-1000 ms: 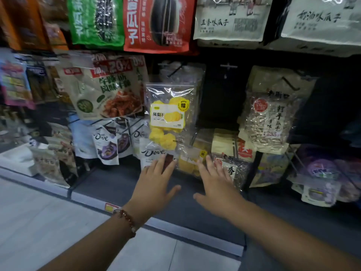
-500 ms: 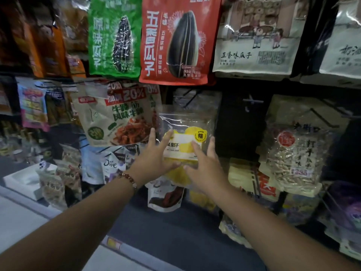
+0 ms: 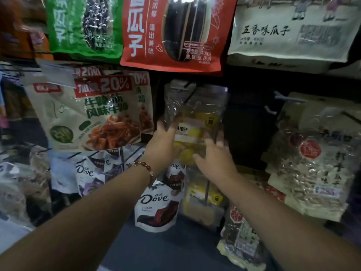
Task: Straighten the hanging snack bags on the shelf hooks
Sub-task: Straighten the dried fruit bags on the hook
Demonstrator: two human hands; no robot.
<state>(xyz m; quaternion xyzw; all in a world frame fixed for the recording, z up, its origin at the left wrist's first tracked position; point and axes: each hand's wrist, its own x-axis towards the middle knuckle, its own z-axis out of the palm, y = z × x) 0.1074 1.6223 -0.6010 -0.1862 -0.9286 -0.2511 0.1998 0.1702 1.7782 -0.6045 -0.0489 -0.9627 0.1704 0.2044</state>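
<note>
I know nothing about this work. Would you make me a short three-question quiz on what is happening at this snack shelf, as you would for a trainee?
1. True or false: both hands touch the clear plastic bag of yellow dried fruit.
2. Which bag hangs directly above that clear bag? A) green seed bag B) red sunflower-seed bag C) white seed bag
3. Fill in: the beaded bracelet is on the ____ wrist.

Key: 1 true: left hand and right hand are at the bag's two sides. 2 B. 3 left.
</note>
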